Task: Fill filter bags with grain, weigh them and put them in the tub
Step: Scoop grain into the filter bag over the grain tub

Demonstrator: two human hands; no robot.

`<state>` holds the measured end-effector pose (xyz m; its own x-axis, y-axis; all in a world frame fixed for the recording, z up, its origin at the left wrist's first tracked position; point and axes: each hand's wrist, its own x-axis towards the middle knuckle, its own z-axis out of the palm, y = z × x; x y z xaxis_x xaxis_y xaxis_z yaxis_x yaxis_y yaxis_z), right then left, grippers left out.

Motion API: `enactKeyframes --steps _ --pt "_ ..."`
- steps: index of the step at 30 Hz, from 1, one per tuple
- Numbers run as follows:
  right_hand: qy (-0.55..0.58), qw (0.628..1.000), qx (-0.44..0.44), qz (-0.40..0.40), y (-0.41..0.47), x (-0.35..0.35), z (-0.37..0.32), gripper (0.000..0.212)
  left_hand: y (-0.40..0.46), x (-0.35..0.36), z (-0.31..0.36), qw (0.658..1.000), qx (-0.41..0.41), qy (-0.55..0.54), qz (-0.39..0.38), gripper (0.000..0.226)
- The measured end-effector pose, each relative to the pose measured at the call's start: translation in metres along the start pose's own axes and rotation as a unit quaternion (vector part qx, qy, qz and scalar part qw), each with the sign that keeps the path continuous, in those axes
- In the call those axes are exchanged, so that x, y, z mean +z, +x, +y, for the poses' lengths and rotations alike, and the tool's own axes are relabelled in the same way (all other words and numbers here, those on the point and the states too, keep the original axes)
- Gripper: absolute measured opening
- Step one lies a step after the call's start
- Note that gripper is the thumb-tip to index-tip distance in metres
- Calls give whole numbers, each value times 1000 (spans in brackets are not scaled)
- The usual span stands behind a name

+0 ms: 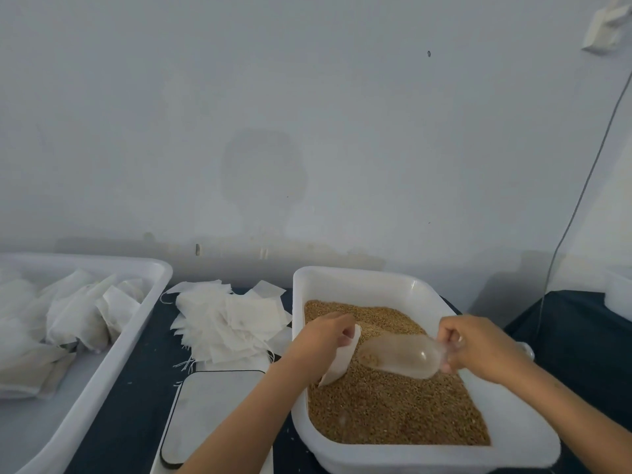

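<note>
Clear scoop [400, 356] lying sideways, mouth toward filter bag [338, 360]

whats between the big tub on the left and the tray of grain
In the head view, a loose pile of empty filter bags and, nearer the camera, the scale lie on the dark cloth between the tub and the grain tray.

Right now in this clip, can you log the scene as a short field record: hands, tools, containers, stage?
left hand: left hand pinches a white filter bag over the grain
right hand: right hand grips the handle of a clear plastic scoop, mouth towards the bag
grain: brown grain in a white rectangular tub
empty bags: loose pile of white filter bags on the dark table
scale: flat scale platform, nothing on it
other tub: white tub at left holding bags
stage: filling, not yet weighed
</note>
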<state>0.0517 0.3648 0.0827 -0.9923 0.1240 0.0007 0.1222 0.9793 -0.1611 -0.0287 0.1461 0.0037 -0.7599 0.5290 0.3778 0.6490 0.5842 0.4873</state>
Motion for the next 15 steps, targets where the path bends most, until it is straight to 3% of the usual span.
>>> enactKeyframes --steps 6,15 --pt "-48 992 -11 116 6 -15 -12 20 0 -4 4 999 -11 -30 -14 5" --pt "-154 962 -60 216 6 -10 -19 28 -1 -8 10 999 -23 -41 -12 11"
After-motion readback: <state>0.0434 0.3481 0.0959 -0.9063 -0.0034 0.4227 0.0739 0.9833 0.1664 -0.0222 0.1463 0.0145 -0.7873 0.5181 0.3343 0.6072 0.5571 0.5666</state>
